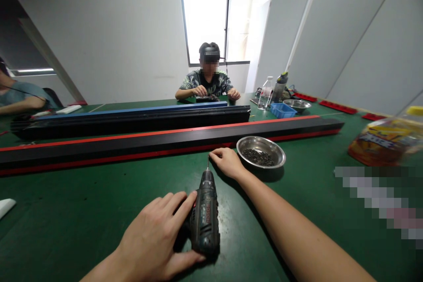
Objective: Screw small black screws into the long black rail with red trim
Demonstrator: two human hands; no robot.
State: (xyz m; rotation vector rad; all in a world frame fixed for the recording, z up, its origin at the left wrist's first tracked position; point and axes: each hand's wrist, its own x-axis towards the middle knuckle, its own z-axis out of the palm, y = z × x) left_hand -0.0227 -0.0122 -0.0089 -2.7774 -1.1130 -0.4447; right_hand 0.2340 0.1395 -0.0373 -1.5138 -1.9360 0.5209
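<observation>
My left hand is wrapped around a dark cordless drill, which points away from me over the green table. A thin bit sticks out of its chuck. At the tip of that bit, the thumb and fingers of my right hand are pinched together; whatever they hold is too small to make out. Just right of this hand stands a round metal bowl with many small dark screws in it. Beyond both hands lies a long black bar with red edges.
Farther back lie a long black bar and a blue strip. A person sits across the table. A water bottle, a blue basket and another metal bowl stand behind, a yellow-orange package at right.
</observation>
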